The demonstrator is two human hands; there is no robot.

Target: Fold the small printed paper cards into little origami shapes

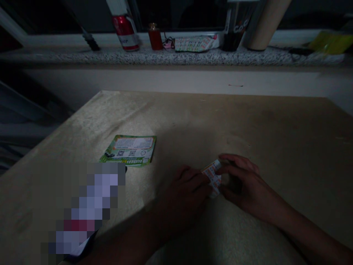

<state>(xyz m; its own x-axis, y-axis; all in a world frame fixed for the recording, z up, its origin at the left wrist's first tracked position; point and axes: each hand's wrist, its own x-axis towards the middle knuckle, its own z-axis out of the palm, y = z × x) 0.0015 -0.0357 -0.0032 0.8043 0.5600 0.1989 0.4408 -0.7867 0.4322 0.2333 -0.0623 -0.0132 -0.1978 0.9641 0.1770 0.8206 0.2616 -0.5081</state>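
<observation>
A small printed piece of paper [213, 176], white with orange and blue blocks, lies at a slant on the table, apparently folded. My left hand [190, 187] presses on its left side with the fingers over it, hiding that part. From the right, my right hand [245, 180] has its forefinger on the paper and its thumb at the lower right edge, the other fingers curled above. Further left lies a green and white printed leaflet [135, 149], flat and apart from both hands.
A phone-like object [85, 209], its screen pixelated, is near the left forearm on the table [275, 125]. Along the speckled windowsill [154, 57] stand a red can [125, 33], a small red bottle [155, 38], a crumpled printed packet [195, 43], a dark cup [234, 33] and a tan cylinder [267, 25].
</observation>
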